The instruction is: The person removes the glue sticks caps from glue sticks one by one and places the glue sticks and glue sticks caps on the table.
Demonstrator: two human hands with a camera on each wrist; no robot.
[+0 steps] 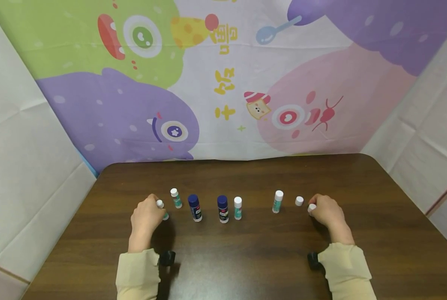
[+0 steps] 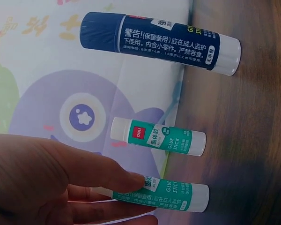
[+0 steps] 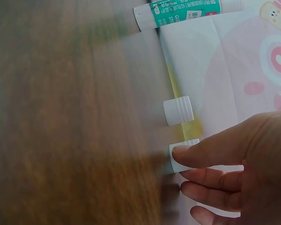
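At the left of the table, my left hand [image 1: 146, 218] grips a green-labelled glue stick [image 2: 185, 199] with a white cap, between thumb and fingers. The stick stands upright on the table. Just beyond it is a second green glue stick [image 1: 176, 198], capped and upright. On the right, my right hand [image 1: 329, 212] pinches a small white cap [image 1: 311, 207] at the tabletop with thumb and fingers. Another white cap [image 1: 299, 201] stands a little to the left of those fingers, apart from them. Both caps also show in the right wrist view.
Two glue sticks with dark blue caps [image 1: 195, 208] [image 1: 223, 209] stand upright mid-table, with a green glue stick [image 1: 238, 208] beside them. Farther right stands one more green glue stick [image 1: 277, 202]. Behind the brown table [image 1: 227, 258] hangs a cartoon-printed cloth [image 1: 223, 137].
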